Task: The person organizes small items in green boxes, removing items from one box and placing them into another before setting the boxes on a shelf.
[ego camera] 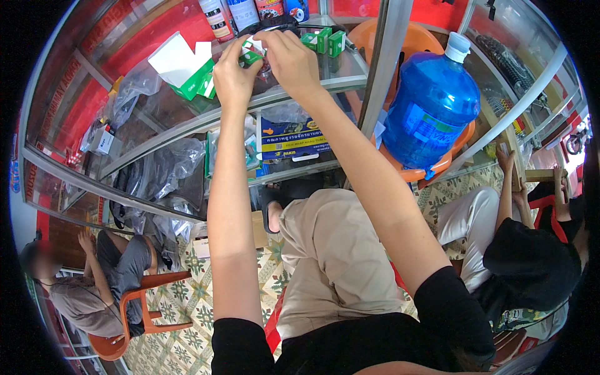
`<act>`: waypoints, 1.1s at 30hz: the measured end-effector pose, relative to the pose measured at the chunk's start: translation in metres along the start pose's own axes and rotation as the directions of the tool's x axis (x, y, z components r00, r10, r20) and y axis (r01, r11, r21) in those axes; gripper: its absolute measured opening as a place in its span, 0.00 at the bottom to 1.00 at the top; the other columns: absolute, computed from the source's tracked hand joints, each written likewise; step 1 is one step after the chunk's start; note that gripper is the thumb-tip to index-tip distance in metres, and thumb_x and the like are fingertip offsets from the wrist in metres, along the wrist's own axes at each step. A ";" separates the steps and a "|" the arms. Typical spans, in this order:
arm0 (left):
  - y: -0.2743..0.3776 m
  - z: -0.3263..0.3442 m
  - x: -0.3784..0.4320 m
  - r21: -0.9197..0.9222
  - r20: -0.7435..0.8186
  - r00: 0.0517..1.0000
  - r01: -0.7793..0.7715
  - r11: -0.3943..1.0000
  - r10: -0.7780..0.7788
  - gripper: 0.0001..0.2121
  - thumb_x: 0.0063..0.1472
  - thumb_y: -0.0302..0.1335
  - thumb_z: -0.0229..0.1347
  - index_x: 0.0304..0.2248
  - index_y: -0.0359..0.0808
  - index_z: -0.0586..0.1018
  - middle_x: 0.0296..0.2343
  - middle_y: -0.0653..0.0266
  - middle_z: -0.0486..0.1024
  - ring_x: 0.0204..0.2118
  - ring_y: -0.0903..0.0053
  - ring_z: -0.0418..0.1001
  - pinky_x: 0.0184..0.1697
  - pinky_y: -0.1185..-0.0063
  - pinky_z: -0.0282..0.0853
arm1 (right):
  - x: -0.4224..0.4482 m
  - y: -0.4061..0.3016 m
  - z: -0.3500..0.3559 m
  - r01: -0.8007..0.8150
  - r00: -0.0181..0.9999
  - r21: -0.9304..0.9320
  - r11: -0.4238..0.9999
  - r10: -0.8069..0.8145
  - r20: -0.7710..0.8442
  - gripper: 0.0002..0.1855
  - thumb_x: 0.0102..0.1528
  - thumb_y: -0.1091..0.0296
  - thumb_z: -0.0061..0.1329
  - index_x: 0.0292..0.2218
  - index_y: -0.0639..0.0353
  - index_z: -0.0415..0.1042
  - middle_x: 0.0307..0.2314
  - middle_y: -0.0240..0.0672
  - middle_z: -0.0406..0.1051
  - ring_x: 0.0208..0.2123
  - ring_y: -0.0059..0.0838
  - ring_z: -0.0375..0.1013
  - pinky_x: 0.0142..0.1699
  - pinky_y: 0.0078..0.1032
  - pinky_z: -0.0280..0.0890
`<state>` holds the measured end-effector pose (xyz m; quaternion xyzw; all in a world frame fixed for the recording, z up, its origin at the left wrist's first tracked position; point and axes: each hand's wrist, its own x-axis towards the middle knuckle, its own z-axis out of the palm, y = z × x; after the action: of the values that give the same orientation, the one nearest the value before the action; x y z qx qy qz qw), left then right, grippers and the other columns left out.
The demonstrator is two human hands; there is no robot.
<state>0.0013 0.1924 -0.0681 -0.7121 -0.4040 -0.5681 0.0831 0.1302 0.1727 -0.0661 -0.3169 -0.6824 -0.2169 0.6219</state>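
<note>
Both my hands are raised over a glass shelf of a display cabinet. My left hand [234, 75] grips a small green and white cardboard box [251, 55] between thumb and fingers. On the box's other side, my right hand [291, 58] has its fingers bent at the box's white upper part; its fingertips are partly hidden. A larger green and white carton [187, 70] with raised flaps stands left of my left hand. Several small green boxes [323, 42] stand right of my right hand. Beneath my hands lies something reddish and clear, too small to tell.
Spray cans [216, 18] stand behind my hands. A metal cabinet post [386, 61] rises at the right, beside a blue water jug [429, 103] on an orange chair. Plastic bags [136, 89] lie left. One person sits at the left, other people at the right.
</note>
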 end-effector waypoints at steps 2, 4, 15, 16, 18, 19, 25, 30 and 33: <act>0.001 -0.001 0.000 -0.003 -0.012 1.000 -0.011 1.000 0.010 0.25 0.39 0.22 0.64 0.42 0.40 0.77 0.38 0.56 0.76 0.37 0.61 0.75 0.39 0.72 0.71 | -0.001 0.000 0.000 -0.043 0.999 0.024 0.999 0.044 -0.012 0.14 0.48 0.75 0.51 0.39 0.52 0.70 0.25 0.29 0.71 0.29 0.31 0.71 0.30 0.27 0.67; 0.004 -0.001 0.001 0.001 -0.026 0.999 -0.040 0.999 0.040 0.25 0.39 0.22 0.64 0.42 0.41 0.77 0.38 0.56 0.76 0.37 0.62 0.76 0.39 0.72 0.71 | -0.001 0.000 0.001 -0.053 0.998 0.036 0.998 0.053 -0.013 0.15 0.48 0.74 0.52 0.40 0.51 0.70 0.25 0.28 0.72 0.28 0.30 0.72 0.30 0.27 0.67; 0.012 -0.005 0.000 0.020 0.037 0.996 -0.079 0.997 0.078 0.32 0.41 0.18 0.61 0.49 0.52 0.73 0.42 0.64 0.74 0.40 0.65 0.74 0.38 0.73 0.72 | -0.001 0.002 0.000 -0.046 0.999 0.045 0.998 0.047 -0.022 0.17 0.49 0.70 0.54 0.42 0.51 0.69 0.25 0.24 0.74 0.28 0.27 0.72 0.29 0.25 0.67; 0.014 -0.004 0.000 0.025 0.028 0.995 -0.100 0.995 0.100 0.33 0.41 0.17 0.60 0.49 0.52 0.72 0.42 0.64 0.74 0.40 0.65 0.74 0.38 0.73 0.72 | -0.002 0.003 -0.001 -0.072 0.997 0.061 0.996 0.073 -0.021 0.17 0.48 0.70 0.54 0.42 0.51 0.68 0.25 0.24 0.74 0.28 0.27 0.72 0.28 0.25 0.67; 0.012 -0.006 0.000 0.041 0.017 0.990 -0.143 0.989 0.143 0.33 0.42 0.17 0.60 0.50 0.52 0.71 0.41 0.65 0.74 0.41 0.65 0.73 0.39 0.73 0.71 | -0.002 0.001 0.000 -0.123 0.992 0.105 0.987 0.125 -0.016 0.18 0.48 0.70 0.55 0.42 0.51 0.68 0.25 0.24 0.75 0.28 0.26 0.72 0.28 0.25 0.67; 0.011 -0.006 0.000 0.048 0.016 0.986 -0.165 0.985 0.165 0.34 0.42 0.17 0.60 0.51 0.53 0.70 0.41 0.65 0.74 0.41 0.65 0.73 0.39 0.73 0.71 | -0.002 0.000 0.001 -0.124 0.992 0.113 0.986 0.126 -0.015 0.18 0.48 0.70 0.55 0.41 0.51 0.68 0.25 0.24 0.74 0.28 0.26 0.72 0.28 0.25 0.67; 0.014 -0.003 0.000 0.096 0.048 0.993 -0.113 0.989 0.109 0.31 0.44 0.20 0.60 0.50 0.50 0.67 0.38 0.64 0.75 0.40 0.64 0.73 0.38 0.70 0.70 | 0.000 0.003 0.001 -0.216 0.976 0.131 0.968 0.215 0.023 0.17 0.46 0.73 0.54 0.38 0.54 0.64 0.24 0.24 0.73 0.27 0.27 0.71 0.29 0.25 0.66; 0.010 -0.001 0.000 0.115 0.008 1.000 -0.006 0.993 0.005 0.24 0.45 0.21 0.60 0.43 0.41 0.68 0.37 0.57 0.74 0.41 0.59 0.72 0.39 0.67 0.68 | 0.000 0.007 0.006 -0.278 0.951 0.165 0.946 0.296 -0.092 0.16 0.47 0.75 0.51 0.38 0.56 0.62 0.25 0.29 0.72 0.31 0.35 0.72 0.31 0.33 0.67; 0.008 -0.001 0.003 0.100 -0.211 0.977 0.042 0.994 -0.020 0.23 0.44 0.20 0.58 0.43 0.35 0.67 0.37 0.53 0.73 0.41 0.55 0.70 0.43 0.67 0.65 | 0.000 0.018 0.004 -0.403 0.850 0.289 0.868 0.472 -0.232 0.15 0.49 0.76 0.50 0.38 0.57 0.60 0.25 0.33 0.72 0.31 0.38 0.73 0.32 0.34 0.66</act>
<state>0.0057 0.1883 -0.0622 -0.6365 -0.4330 -0.6196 0.1533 0.1405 0.1885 -0.0683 -0.3548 -0.5113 -0.0329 0.7821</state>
